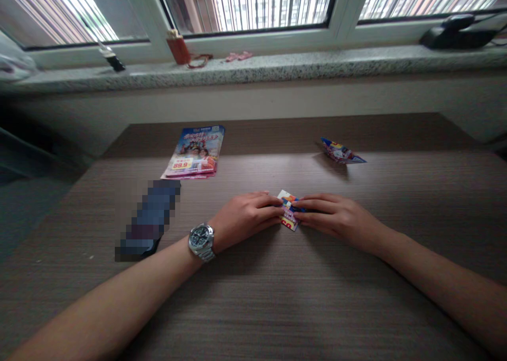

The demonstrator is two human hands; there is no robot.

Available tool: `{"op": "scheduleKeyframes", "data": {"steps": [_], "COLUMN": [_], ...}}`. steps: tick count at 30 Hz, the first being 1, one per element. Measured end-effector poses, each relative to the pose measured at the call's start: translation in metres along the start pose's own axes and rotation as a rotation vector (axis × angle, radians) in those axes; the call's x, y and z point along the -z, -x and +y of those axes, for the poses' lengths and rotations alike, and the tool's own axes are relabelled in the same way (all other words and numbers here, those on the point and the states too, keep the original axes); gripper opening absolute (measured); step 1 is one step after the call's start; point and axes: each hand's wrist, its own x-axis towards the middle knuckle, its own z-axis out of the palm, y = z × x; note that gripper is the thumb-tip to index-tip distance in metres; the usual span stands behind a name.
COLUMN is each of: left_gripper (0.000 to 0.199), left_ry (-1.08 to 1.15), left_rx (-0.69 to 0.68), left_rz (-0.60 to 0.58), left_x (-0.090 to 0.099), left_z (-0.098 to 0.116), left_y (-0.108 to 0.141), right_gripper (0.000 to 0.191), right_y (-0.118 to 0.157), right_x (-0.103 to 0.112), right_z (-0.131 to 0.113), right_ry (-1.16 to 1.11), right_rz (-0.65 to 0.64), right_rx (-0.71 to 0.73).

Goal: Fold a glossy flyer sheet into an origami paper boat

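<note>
In the middle of the table, a small piece of folded printed paper (pixel 290 221) lies between my hands. The fingers of my left hand (pixel 249 214) are closed on its left side. From the opposite side, my right hand (pixel 344 217) has its fingers together on the paper's right edge. Both hands rest low over the tabletop, and their fingertips hide part of the paper. My left wrist wears a metal watch (pixel 201 240).
Beyond my right hand stands a folded paper shape (pixel 341 153). A stack of printed flyers (pixel 196 152) lies at the back left, with a pixelated dark flat object (pixel 148 221) nearer my left forearm. The stone windowsill (pixel 285 67) behind the wooden table (pixel 277 297) holds several small items.
</note>
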Motion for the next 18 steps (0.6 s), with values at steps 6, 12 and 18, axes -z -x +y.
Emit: {"op": "scheduleKeyframes", "data": {"steps": [6, 12, 18], "left_gripper": [0.026, 0.026, 0.028], "left_ry": [-0.083, -0.076, -0.027], "left_rx": [-0.057, -0.031, -0.016], "left_rz": [-0.022, -0.045, -0.055], "left_x": [0.0039, 0.0043, 0.0032], "left_z": [0.002, 0.0035, 0.0033], "left_y": [-0.0005, -0.001, 0.0002], "right_gripper": [0.029, 0.029, 0.028], "right_y": [-0.0008, -0.0006, 0.001], "right_x": [0.0006, 0.0002, -0.0019], "right_z": [0.0001, 0.0001, 0.0004], "right_ry": [0.025, -0.006, -0.028], "right_rz": [0.0, 0.0, 0.01], "right_rx": [0.044, 0.028, -0.011]}}
